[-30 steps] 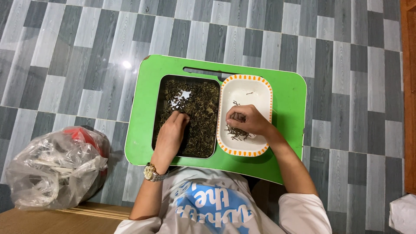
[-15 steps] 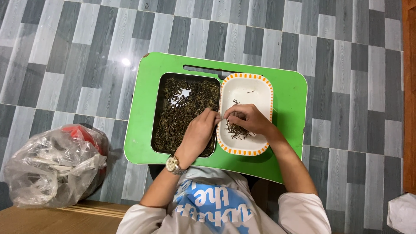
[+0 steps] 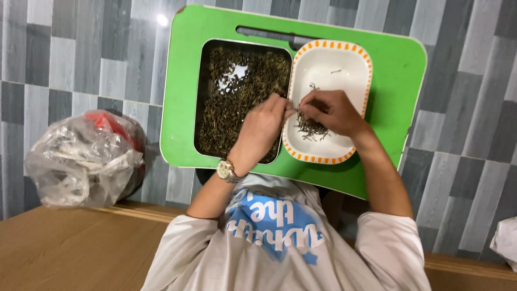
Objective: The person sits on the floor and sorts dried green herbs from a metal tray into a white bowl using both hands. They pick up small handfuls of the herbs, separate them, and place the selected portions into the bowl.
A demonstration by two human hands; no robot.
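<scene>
Head view: green lap table (image 3: 398, 81) sat on grey plank-tile floor (image 3: 81, 59) w/ dark tray of dried leaves (image 3: 237, 91) beside white orange-rimmed dish (image 3: 344, 64), left hand (image 3: 264, 126) & right hand (image 3: 331, 110) fingertips pinched together over dish's small stem pile (image 3: 312, 129), crumpled plastic bag (image 3: 81, 159) nearby.

Green table (image 3: 398, 75), orange-rimmed white dish (image 3: 344, 64)

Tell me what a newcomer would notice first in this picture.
The bright green tray at centre catches the eye, carrying a dark pan of dried leaves and a white dish beside it. Both hands meet at the dish's edge: left hand, right hand. A crumpled plastic bag lies at left.
</scene>
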